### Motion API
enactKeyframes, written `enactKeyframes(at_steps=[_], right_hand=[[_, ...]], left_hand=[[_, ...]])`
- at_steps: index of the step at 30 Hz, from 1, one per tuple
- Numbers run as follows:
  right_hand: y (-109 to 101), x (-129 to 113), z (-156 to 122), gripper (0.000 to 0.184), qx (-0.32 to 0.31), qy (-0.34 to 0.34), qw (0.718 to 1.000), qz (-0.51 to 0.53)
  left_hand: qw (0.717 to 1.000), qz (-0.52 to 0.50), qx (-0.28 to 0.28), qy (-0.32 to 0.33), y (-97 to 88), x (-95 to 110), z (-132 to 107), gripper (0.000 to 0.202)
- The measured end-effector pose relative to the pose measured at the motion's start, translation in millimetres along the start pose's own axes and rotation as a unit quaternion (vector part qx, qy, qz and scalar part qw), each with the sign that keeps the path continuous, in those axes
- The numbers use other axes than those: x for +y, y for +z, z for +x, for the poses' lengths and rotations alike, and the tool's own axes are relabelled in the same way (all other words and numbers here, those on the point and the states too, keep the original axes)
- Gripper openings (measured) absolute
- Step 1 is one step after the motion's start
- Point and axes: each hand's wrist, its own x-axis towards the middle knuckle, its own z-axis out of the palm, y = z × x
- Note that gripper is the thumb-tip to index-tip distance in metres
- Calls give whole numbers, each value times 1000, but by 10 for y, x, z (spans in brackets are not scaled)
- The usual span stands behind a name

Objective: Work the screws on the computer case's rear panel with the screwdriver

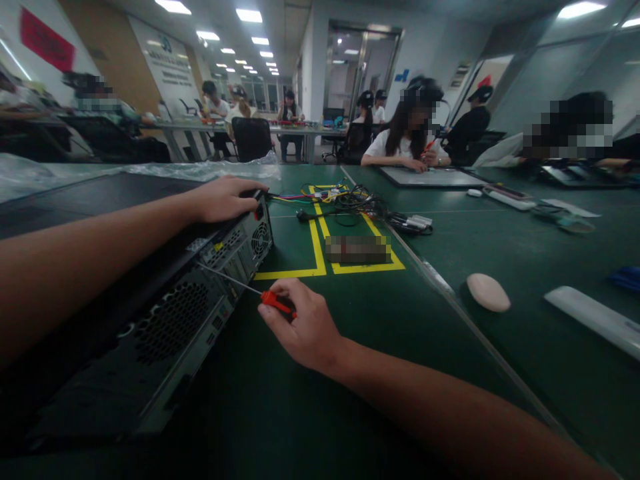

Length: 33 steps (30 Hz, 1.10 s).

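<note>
My right hand (pixel 306 327) pinches the red-handled screwdriver (pixel 276 303) between thumb and fingers, its shaft reaching the rear panel (pixel 220 323) of the computer case (pixel 110 193), which lies left of the worktop's (pixel 280 393) seam. My left hand (pixel 231 200) rests unclenched on its top. Tangled cables (pixel 363 201) lie nearer the far edge.

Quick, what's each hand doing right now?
Left hand: resting on the computer case at its edge; can't tell whether it grips.
Right hand: closed, holding the red-handled screwdriver.
</note>
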Motion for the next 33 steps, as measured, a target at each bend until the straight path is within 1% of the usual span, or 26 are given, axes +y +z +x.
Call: enactKeyframes(at_steps=[6,12,16,21,27,31,33], right_hand=[[-27,-23,0,25,2,-4,1000,-21],[-58,-40,7,26,-10,-10,1000,-15],[-44,-32,12,25,-20,-8,1000,-5],[-12,-16,-9,28,-9,8,1000,11],[2,8,-9,16,-9,-9,1000,9],[-4,16,1,15,-1,-26,1000,13],[-6,15,2,16,-9,-26,1000,14]], left_hand=[[1000,-6,-5,-1,-10,4,0,75],[1000,-11,-6,-6,-17,15,-2,75],[1000,-10,0,-11,-15,19,-1,76],[1000,-4,-2,-7,-32,69,-20,74],[999,23,-29,-18,-76,137,-46,73],[999,24,-35,-26,-91,145,-52,72],[999,26,-31,-29,-95,156,-60,72]])
